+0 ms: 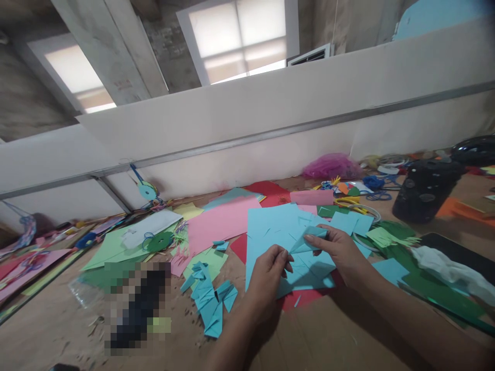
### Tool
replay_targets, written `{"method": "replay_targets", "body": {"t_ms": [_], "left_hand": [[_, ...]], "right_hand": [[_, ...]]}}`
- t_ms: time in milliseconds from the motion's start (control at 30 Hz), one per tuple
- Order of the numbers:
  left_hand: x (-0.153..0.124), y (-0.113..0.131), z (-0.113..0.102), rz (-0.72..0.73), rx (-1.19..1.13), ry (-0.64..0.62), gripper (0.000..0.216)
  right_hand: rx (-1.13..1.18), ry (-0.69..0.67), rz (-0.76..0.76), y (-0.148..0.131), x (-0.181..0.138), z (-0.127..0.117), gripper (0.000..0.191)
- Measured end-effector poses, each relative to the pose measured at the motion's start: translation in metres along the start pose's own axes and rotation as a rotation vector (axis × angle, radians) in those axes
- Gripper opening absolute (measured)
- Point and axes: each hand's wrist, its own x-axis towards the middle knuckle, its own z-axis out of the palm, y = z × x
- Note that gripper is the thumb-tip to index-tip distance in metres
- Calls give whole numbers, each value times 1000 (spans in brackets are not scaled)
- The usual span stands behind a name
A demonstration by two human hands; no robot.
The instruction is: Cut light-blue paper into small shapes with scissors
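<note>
On the near left of the brown table (pixel 309 337) lies a long dark object (pixel 141 304), its outline hidden by blurred blocks. Just right of it, a loose heap of folded blue pieces (pixel 211 304) sits on the bare surface. Right of that heap, both hands work over a large blue sheet (pixel 266 232), which overlaps some red paper (pixel 303 298). The right hand (pixel 338 252) holds a folded blue paper (pixel 309 241) pinched between thumb and fingers, tilted above the sheet. The left hand (pixel 270 265) is at the folded paper's left corner, fingers curled and narrow; whether they grip that corner I cannot tell.

To the right, a crumpled white strip (pixel 448 265) lies beside a flat black object (pixel 460 250), with green paper (pixel 436 293) just nearer. Beyond the heap, a pink sheet (pixel 220 224) stretches toward the far side, and left of it a round green piece (pixel 159 241) rests on pale green sheets (pixel 116 252). Farther right stands a black container (pixel 425 190). A magenta mesh bundle (pixel 332 166) lies against the white partition (pixel 232 129); past it, on the far side, are bright windows (pixel 237 38).
</note>
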Motion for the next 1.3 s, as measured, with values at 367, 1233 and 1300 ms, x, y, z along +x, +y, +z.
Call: {"method": "replay_targets", "body": {"t_ms": [367,1233,1300], "left_hand": [[0,1,-1,26,101,-2,23],[1,-6,1,-5,-36,-14,29],[-1,-2,2,-10,-6,-31,30]], "right_hand": [[1,3,17,0,0,1,33],[-109,-62,-25,0,-3,2,30],[-130,-97,-27,1,-4,3,29]]}}
